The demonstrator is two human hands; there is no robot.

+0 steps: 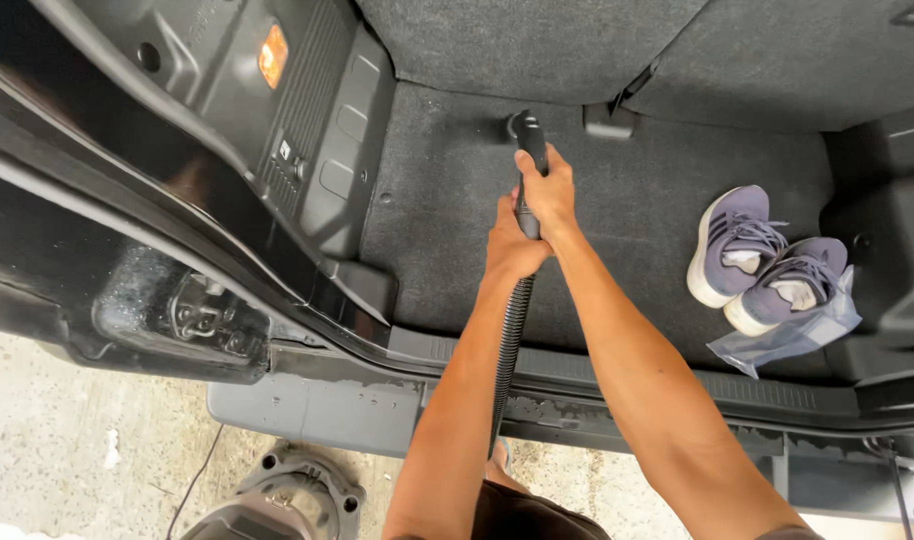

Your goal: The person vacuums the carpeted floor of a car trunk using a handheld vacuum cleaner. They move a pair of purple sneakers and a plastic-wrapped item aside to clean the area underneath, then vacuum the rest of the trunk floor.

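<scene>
Both my hands grip a black vacuum hose wand over the dark grey carpet of a car boot. My right hand is wrapped around the wand just behind its nozzle. My left hand holds the wand lower down, where the ribbed hose starts. The nozzle tip touches the carpet near the folded seat back. The hose runs down between my arms and over the boot sill.
A pair of grey-purple trainers lies on the carpet at right, beside a clear plastic bag. Black plastic side trim with an orange lamp stands at left. A vacuum unit sits on the concrete ground below the bumper.
</scene>
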